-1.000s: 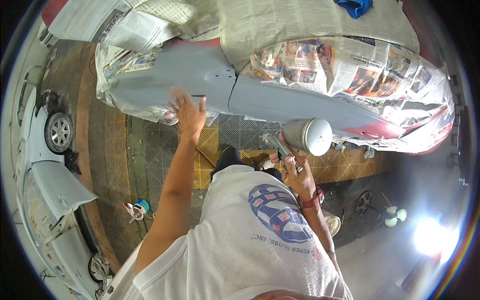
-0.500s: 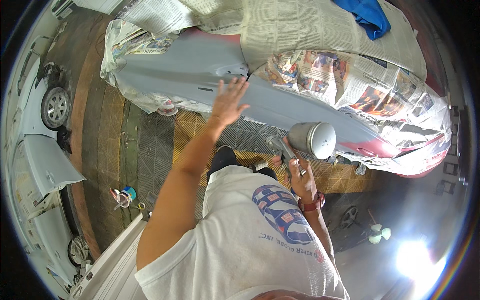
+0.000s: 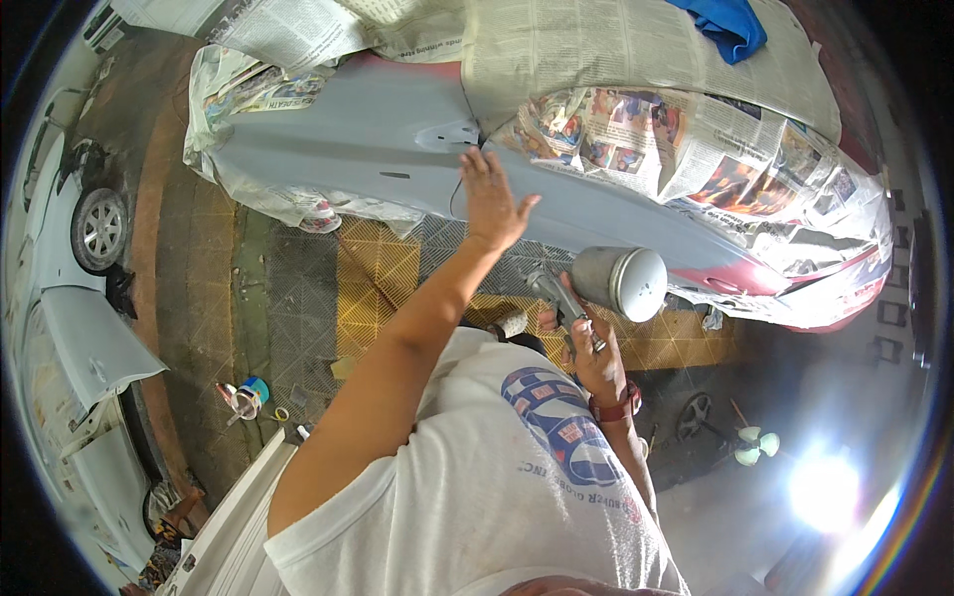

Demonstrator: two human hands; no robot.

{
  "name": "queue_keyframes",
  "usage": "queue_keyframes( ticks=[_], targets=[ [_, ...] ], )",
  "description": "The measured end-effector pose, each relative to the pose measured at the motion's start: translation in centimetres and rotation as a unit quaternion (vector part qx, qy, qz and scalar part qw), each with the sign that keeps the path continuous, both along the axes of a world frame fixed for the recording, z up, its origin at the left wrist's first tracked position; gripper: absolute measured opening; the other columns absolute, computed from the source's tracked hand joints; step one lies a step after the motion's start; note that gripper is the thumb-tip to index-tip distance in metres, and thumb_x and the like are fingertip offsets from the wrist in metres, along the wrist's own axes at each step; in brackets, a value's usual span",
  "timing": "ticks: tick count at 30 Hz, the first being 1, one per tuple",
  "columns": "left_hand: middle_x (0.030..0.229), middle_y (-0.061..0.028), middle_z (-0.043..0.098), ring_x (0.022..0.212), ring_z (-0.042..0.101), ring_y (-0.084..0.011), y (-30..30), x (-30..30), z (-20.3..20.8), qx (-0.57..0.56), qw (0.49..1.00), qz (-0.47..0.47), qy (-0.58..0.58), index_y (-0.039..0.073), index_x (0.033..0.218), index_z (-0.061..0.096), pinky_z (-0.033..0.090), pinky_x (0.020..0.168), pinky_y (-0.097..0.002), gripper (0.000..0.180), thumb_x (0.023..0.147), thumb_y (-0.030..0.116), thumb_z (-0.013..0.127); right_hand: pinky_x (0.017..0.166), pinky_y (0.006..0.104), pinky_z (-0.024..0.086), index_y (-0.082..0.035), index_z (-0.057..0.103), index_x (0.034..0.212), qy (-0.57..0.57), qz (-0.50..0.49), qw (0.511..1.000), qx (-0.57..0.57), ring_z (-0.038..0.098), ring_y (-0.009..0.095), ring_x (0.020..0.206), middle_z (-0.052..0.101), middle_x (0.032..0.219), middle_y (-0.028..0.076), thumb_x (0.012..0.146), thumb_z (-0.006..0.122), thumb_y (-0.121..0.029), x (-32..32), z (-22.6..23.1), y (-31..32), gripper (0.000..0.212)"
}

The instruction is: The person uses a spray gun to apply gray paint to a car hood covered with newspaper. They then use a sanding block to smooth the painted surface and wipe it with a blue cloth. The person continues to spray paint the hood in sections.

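My left hand [image 3: 492, 207] is open, its fingers spread over the grey-primed car side [image 3: 407, 149], near the seam between two panels. Whether the palm touches the surface I cannot tell. In my right hand [image 3: 598, 366] is a spray gun [image 3: 558, 298], its handle wrapped by my fingers. The gun's round metal cup [image 3: 624, 282] points right, its pale end facing up. Newspaper masking [image 3: 646, 45] covers the upper part of the car, and more printed sheets [image 3: 686, 149] hang over the panel's right half. Reddish paint [image 3: 733, 279] shows at the panel's right end.
A blue cloth [image 3: 730, 28] lies on the masked car. Paint cans [image 3: 246, 395] stand on the floor at left, beside a roll of tape [image 3: 281, 414]. Farther left is a pale car [image 3: 60, 268] with an opened door [image 3: 99, 338]. A bright lamp [image 3: 825, 494] and a fan [image 3: 757, 446] stand at lower right.
My left hand has moved right along the grey panel, from left of the seam to the seam itself. The spray gun stays in my right hand, nearly unmoved. The view has shifted slightly.
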State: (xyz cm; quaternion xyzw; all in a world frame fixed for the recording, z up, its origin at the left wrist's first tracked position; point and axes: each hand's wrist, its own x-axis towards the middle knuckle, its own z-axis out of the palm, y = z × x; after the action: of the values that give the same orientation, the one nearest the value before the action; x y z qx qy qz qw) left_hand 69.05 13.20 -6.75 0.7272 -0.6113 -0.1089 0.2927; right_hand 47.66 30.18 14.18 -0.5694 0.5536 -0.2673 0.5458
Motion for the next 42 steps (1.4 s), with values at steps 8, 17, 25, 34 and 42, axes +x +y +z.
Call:
queue_keyframes(
  ticks=[8, 17, 25, 34, 42],
  targets=[
    [0.183, -0.0208, 0.019, 0.171, 0.014, -0.0401, 0.8, -2.1, 1.9, 0.007, 0.968, -0.216, -0.127, 0.011, 0.177, 0.023, 0.005, 0.137, -0.0658, 0.096, 0.107, 0.068, 0.055, 0.059, 0.0294, 0.052, -0.005, 0.057, 0.151, 0.024, 0.006, 1.0, 0.008, 0.067, 0.012, 0.072, 0.071, 0.098, 0.008, 0.116, 0.054, -0.055, 1.0, 0.5, -0.4, 0.062],
    [0.185, -0.0245, 0.008, 0.172, 0.004, -0.0401, 2.7, 18.8, -1.5, 0.05, 0.988, 0.072, -0.126, 0.003, 0.178, 0.01, 0.005, 0.136, -0.066, 0.103, 0.109, 0.067, 0.052, 0.061, 0.0243, 0.056, -0.013, 0.048, 0.17, -0.021, 0.082, 0.996, -0.019, 0.072, 0.011, 0.094, 0.081, 0.112, 0.01, 0.115, 0.048, -0.062, 3.4, -0.5, -1.4, 0.073],
    [0.175, -0.0476, -0.003, 0.166, -0.007, -0.0607, -3.4, 8.2, 1.3, -0.125, 0.984, 0.097, 0.079, -0.02, 0.168, 0.002, -0.003, 0.135, -0.0669, 0.123, 0.106, 0.073, 0.052, 0.06, 0.0252, 0.054, -0.011, 0.049, 0.169, 0.003, 0.058, 0.998, 0.0, 0.068, 0.011, 0.087, 0.08, 0.112, 0.008, 0.115, 0.05, -0.063, 4.1, -0.5, -0.8, 0.075],
    [0.182, -0.034, 0.007, 0.17, 0.005, -0.0509, -2.2, 17.8, 1.1, -0.089, 0.975, 0.2, -0.038, -0.007, 0.174, 0.013, 0.002, 0.132, -0.0745, 0.114, 0.106, 0.081, 0.036, 0.061, 0.0289, 0.053, -0.001, 0.059, 0.155, 0.047, -0.013, 0.997, -0.068, 0.058, 0.011, 0.072, 0.067, 0.102, 0.006, 0.117, 0.052, -0.054, 3.7, -1.8, -1.1, 0.065],
    [0.18, -0.0334, 0.017, 0.17, 0.009, -0.0499, -3.8, 9.3, 4.2, -0.145, 0.989, -0.015, -0.021, -0.002, 0.174, 0.023, 0.004, 0.133, -0.0722, 0.106, 0.107, 0.077, 0.041, 0.072, 0.0327, 0.057, 0.0, 0.063, 0.148, 0.141, -0.033, 0.975, -0.167, 0.066, 0.018, 0.088, 0.068, 0.116, 0.012, 0.116, 0.052, -0.059, 4.0, -2.7, -2.3, 0.068]
  ],
)
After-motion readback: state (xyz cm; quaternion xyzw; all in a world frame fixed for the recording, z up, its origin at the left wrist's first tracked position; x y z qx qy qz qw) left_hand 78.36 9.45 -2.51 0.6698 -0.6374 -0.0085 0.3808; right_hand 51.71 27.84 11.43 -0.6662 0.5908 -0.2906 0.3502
